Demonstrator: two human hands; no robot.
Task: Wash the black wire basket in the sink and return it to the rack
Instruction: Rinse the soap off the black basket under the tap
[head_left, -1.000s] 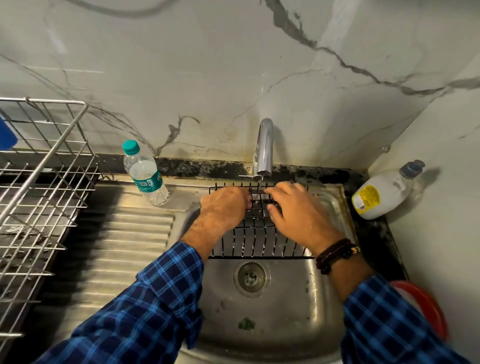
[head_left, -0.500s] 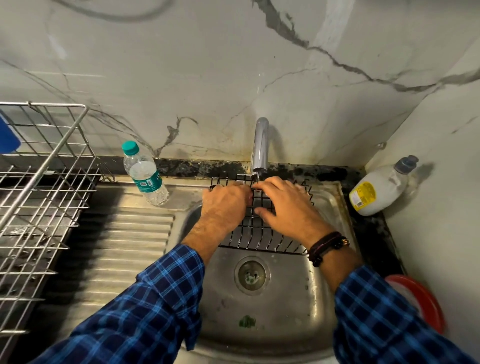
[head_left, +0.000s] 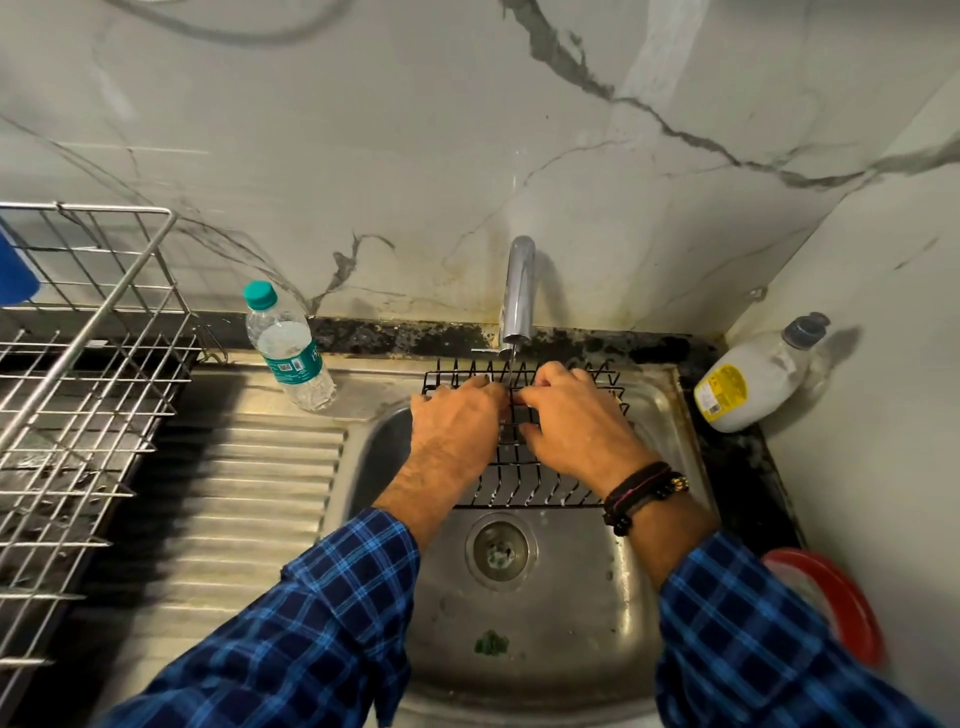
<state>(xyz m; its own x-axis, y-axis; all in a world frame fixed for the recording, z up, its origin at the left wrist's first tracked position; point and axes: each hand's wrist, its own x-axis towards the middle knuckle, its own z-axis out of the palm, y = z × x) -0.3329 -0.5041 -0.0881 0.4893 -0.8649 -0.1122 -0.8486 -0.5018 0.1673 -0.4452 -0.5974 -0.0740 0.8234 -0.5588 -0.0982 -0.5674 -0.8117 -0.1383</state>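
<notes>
— Under the tap (head_left: 519, 291), at the far end of the sink (head_left: 545, 639), where is the black wire basket (head_left: 524, 488) sitting?

— It is lying across the far half of the basin. Its far edge is rising against the sink's far rim, and its near edge is stopping just short of the drain (head_left: 501, 551). A thin stream is falling onto the wires between the two hands.

— How is each grip holding?

— The left hand (head_left: 457, 421) is lying palm down on the basket's left part, fingers curling over the wires at the far end. The right hand (head_left: 576, 423) is lying just beside it, fingers bending round the wires by the stream. Dark bracelets (head_left: 644, 493) are circling that wrist.

— What room is showing around the edges?

— The near half of the basin is showing its steel floor, with one green speck on it. To the left, the ribbed drainboard (head_left: 249, 493) is running out to the rack (head_left: 88, 364), which is standing at the left edge of the scene. A water bottle (head_left: 288, 348) is standing at the drainboard's far end, near the basket's left corner but apart from it. To the right, the dark bench (head_left: 737, 467) is narrowing to a strip against the side wall. A soap bottle (head_left: 753, 379) is leaning in that far corner, and a red ring (head_left: 841, 597) is showing at the near right.
</notes>
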